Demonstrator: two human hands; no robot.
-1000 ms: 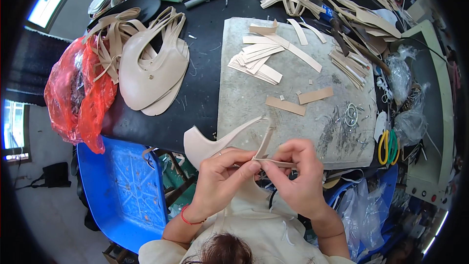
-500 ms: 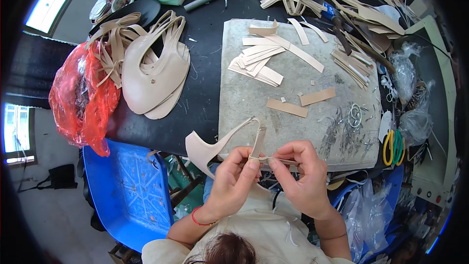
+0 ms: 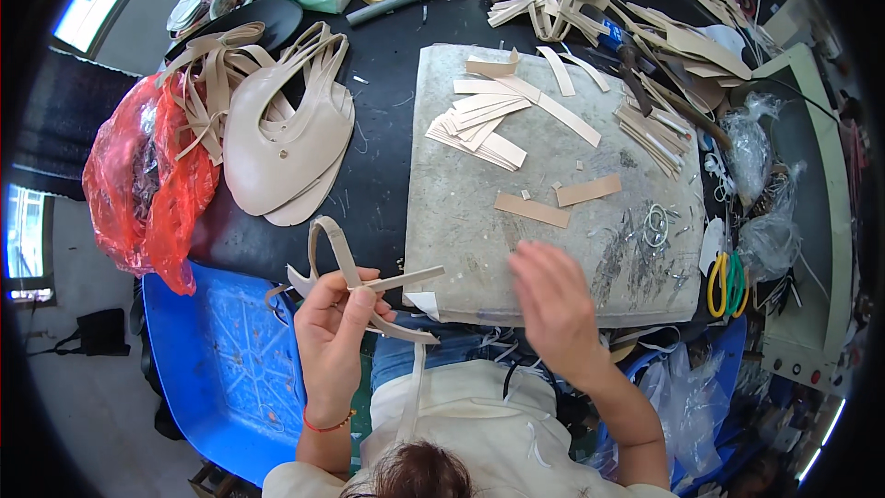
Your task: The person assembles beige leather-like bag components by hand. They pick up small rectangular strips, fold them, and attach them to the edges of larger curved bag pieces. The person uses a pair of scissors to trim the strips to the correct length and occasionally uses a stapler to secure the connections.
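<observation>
At the slab's (image 3: 479,249) near edge, left hand (image 3: 334,337) grips strap piece (image 3: 355,281); blurred right hand (image 3: 553,309) seemingly open, empty.

Right hand (image 3: 553,309) motion-blurred; I cannot tell its finger positions or whether it touches the grey slab (image 3: 461,221). Left hand (image 3: 334,337) covers the middle of the beige strap piece (image 3: 355,281). At 3 o'clock the bench (image 3: 387,166) edge fades into the dark fisheye rim; small metal bits (image 3: 656,226) are too small to identify.

Single head-worn fisheye view, looking steeply down from above the person's own head. Close over the grey work slab (image 3: 553,221), which sits centre frame; the black table extends beyond the slab toward the top rim, edges bowed.
</observation>
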